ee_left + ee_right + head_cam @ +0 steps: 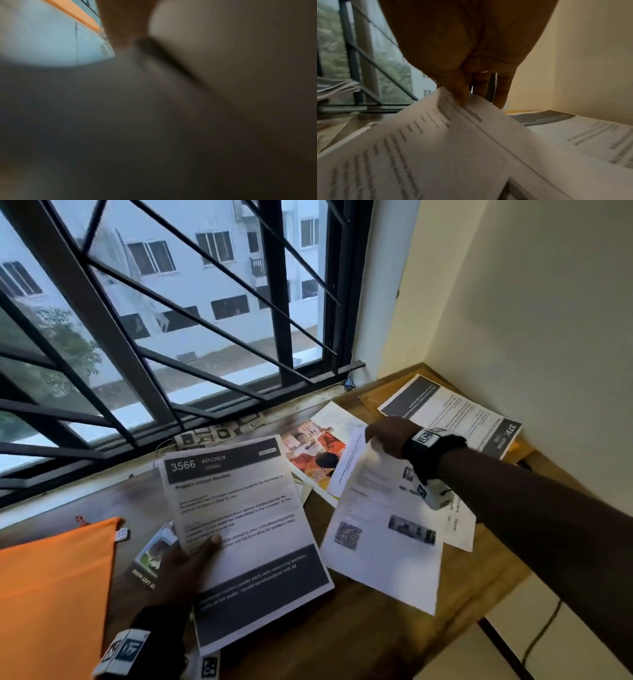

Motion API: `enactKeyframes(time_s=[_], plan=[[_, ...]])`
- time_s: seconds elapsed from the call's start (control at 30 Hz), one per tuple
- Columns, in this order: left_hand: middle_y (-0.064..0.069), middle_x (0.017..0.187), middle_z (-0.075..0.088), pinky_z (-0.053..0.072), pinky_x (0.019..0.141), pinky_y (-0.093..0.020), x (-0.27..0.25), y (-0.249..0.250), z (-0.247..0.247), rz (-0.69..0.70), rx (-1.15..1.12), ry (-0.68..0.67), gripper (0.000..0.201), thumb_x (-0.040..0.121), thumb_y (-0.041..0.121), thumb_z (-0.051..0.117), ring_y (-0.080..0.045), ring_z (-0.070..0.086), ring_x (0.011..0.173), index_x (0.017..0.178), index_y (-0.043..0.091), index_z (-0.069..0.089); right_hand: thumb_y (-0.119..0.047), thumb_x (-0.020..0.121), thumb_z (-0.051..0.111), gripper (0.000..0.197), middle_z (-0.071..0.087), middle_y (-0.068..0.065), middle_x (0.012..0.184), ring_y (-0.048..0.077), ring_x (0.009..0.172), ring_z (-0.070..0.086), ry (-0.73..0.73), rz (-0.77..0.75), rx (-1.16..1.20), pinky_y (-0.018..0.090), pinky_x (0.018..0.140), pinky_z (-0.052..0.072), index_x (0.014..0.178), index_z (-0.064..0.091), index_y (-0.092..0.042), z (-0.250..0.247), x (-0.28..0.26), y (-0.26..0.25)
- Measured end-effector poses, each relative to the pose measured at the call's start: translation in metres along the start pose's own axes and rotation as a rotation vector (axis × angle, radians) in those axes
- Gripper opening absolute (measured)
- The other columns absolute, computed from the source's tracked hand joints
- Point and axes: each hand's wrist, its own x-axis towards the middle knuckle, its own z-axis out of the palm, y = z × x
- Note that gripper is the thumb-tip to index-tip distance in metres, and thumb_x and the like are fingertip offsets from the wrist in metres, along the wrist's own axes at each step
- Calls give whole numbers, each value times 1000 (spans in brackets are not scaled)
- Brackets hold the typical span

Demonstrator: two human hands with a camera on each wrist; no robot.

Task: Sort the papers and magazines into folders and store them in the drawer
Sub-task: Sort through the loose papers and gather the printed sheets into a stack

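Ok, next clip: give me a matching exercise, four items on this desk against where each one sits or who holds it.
Items:
1. 3566 Kitchen sheet
2. QR-code sheet
3. Orange folder
4. 3791 sheet

Places:
A. flat in the far corner by the wall
B. held by the left hand
C. on the desk's left edge
D. top edge pinched by the right hand

Pairs: 1-B, 2-D, 3-C, 4-A

Printed sheets [239, 522] (one lifted) — magazine [317, 455] on desk.
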Motion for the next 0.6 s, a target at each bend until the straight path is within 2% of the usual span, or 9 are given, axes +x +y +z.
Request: enactKeyframes(time_s=[0.07, 0.13, 0.23, 0.3, 0.4, 0.5, 0.6], plan=[[4, 87, 72, 49, 81, -31, -1, 8, 6, 3, -36, -3, 8, 88, 15, 70, -16, 66, 85, 91, 22, 69, -9, 87, 52, 39, 58, 4, 125, 28, 115, 56, -13, -47, -48, 36, 91, 45, 118, 57, -31, 6, 7, -5], [8, 83, 73, 50, 74, -27, -1, 11, 11, 21, -30, -25, 10, 88, 11, 69, -13, 66, 83, 91, 20, 69, -5, 84, 54, 47, 56, 3, 127, 26, 116, 55, 42, -43, -11, 36, 93, 46, 123, 53, -32, 17, 8, -4], [14, 72, 75, 52, 67, -23, 4, 10, 15, 40, -9, -52, 12, 88, 8, 69, -10, 67, 77, 90, 20, 69, -2, 86, 56, 43, 56, 6, 132, 25, 120, 53, 203, 82, 187, 34, 100, 42, 124, 57, -23, 33, -11, 1], [15, 75, 75, 53, 73, -31, 7, 7, 16, 50, 18, -62, 9, 87, 10, 70, -15, 68, 81, 87, 20, 70, -9, 87, 59, 33, 60, 9, 127, 28, 118, 55, 268, 205, 317, 33, 99, 40, 120, 61, -16, 43, -35, 10], [3, 86, 77, 54, 84, -43, 12, 4, 14, 23, 12, -72, 5, 85, 17, 73, -26, 70, 89, 90, 19, 72, -35, 84, 65, 31, 65, 11, 114, 31, 105, 60, 347, 480, 402, 38, 92, 46, 110, 61, -18, 63, -82, 28], [-7, 96, 76, 54, 87, -44, 12, 1, 14, 13, -2, -80, 8, 85, 19, 73, -29, 70, 93, 93, 18, 72, -64, 77, 63, 63, 63, 16, 111, 35, 101, 60, 356, 694, 409, 38, 83, 48, 111, 58, -12, 89, -129, 22], [-3, 94, 76, 54, 82, -37, 9, 6, 18, 38, -17, -112, 10, 88, 14, 69, -25, 70, 92, 97, 17, 72, -81, 61, 62, 98, 54, 19, 119, 38, 109, 56, 264, 811, 404, 41, 86, 48, 124, 47, -7, 115, -158, -7]])
